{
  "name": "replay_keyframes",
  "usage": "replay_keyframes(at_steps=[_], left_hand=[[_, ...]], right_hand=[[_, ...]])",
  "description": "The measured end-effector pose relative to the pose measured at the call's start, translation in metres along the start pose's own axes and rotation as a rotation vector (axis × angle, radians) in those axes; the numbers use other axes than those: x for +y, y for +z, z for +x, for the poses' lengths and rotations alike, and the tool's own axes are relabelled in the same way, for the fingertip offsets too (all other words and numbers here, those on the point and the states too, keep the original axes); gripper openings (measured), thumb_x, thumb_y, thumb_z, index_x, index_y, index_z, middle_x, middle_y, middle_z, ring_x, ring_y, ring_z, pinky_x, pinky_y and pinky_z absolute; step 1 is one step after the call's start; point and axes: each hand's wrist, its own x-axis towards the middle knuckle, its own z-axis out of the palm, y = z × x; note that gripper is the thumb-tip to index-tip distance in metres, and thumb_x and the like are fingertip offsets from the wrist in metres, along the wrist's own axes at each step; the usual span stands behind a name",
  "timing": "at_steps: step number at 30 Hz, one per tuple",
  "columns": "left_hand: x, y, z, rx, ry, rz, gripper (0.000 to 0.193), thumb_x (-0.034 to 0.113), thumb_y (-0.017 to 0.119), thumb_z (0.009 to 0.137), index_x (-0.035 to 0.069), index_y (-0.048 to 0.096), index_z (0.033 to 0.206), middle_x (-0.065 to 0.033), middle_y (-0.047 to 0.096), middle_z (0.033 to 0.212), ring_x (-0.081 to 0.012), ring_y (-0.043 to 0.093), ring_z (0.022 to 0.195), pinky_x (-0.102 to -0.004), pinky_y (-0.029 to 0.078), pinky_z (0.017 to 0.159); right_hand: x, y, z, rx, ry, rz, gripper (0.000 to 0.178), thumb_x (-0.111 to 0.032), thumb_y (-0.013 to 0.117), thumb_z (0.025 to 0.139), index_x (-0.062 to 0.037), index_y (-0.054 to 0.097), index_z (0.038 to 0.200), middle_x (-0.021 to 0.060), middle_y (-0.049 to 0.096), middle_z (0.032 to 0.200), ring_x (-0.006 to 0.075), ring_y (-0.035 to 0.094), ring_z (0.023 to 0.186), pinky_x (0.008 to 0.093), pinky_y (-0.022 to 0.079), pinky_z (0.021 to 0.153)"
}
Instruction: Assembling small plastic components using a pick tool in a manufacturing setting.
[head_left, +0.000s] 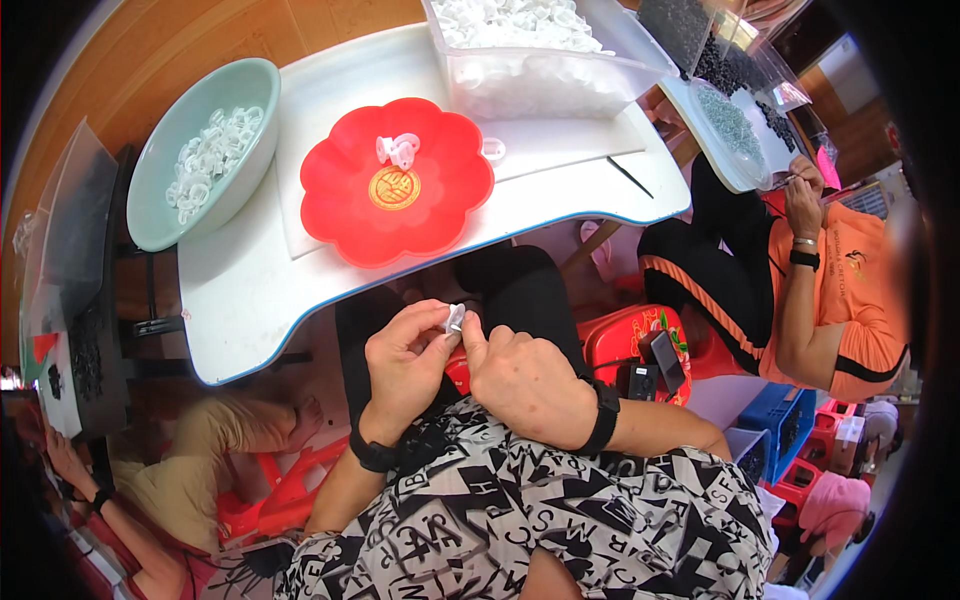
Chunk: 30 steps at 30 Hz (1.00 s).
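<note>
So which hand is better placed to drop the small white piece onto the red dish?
Probably the left hand: its fingertips pinch the small white piece, and it sits nearer the red flower-shaped dish. The right hand only steadies the piece.

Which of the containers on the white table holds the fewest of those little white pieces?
The red flower-shaped dish: only a few white pieces lie on it, while the pale green bowl and the clear plastic box hold heaps.
</note>
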Motion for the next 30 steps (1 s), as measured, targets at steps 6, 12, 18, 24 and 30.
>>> replay_keyframes(at_steps=[6,12,18,24,30], left_hand=[[0.007,-0.005,0.007,-0.08,0.003,-0.148,0.025,-0.01,0.063,0.077,-0.004,0.063,0.101,-0.0143,0.06,0.105,-0.0174,0.059,0.093,-0.028,0.049,0.082],[0.009,-0.004,0.008,-0.141,0.057,-0.13,0.03,-0.015,0.059,0.077,-0.005,0.061,0.105,-0.0143,0.058,0.109,-0.0156,0.059,0.095,-0.0258,0.049,0.082],[0.013,0.0,0.006,-0.123,0.015,-0.144,0.027,-0.009,0.063,0.077,-0.003,0.063,0.104,-0.0149,0.059,0.108,-0.0181,0.058,0.096,-0.0286,0.047,0.085],[0.015,0.0,0.004,-0.14,0.016,-0.079,0.026,-0.009,0.062,0.078,-0.004,0.062,0.103,-0.0145,0.059,0.107,-0.0184,0.058,0.097,-0.0283,0.047,0.084],[0.012,0.001,0.004,-0.125,0.073,0.009,0.026,-0.015,0.056,0.076,-0.007,0.061,0.101,-0.0127,0.058,0.105,-0.0155,0.059,0.092,-0.024,0.049,0.078]], right_hand=[[0.015,-0.007,-0.012,-0.031,0.111,0.272,0.055,-0.007,0.056,0.071,0.0039,0.047,0.124,0.0124,0.053,0.076,0.0259,0.058,0.064,0.035,0.048,0.054],[0.017,-0.008,-0.018,0.088,0.102,0.249,0.048,-0.009,0.055,0.074,0.0037,0.052,0.12,0.0104,0.056,0.073,0.0228,0.059,0.065,0.033,0.048,0.053],[0.014,-0.004,-0.017,0.083,0.142,0.28,0.054,-0.005,0.056,0.068,0.0005,0.051,0.122,0.01,0.05,0.074,0.0253,0.056,0.065,0.0353,0.047,0.054],[0.013,-0.005,-0.015,0.031,0.124,0.245,0.053,-0.006,0.056,0.07,0.002,0.051,0.122,0.0107,0.052,0.075,0.0247,0.057,0.066,0.035,0.048,0.054],[0.011,-0.01,-0.009,-0.046,0.11,0.195,0.049,-0.008,0.054,0.073,0.0042,0.05,0.121,0.0115,0.054,0.077,0.0241,0.059,0.067,0.0335,0.048,0.053]])
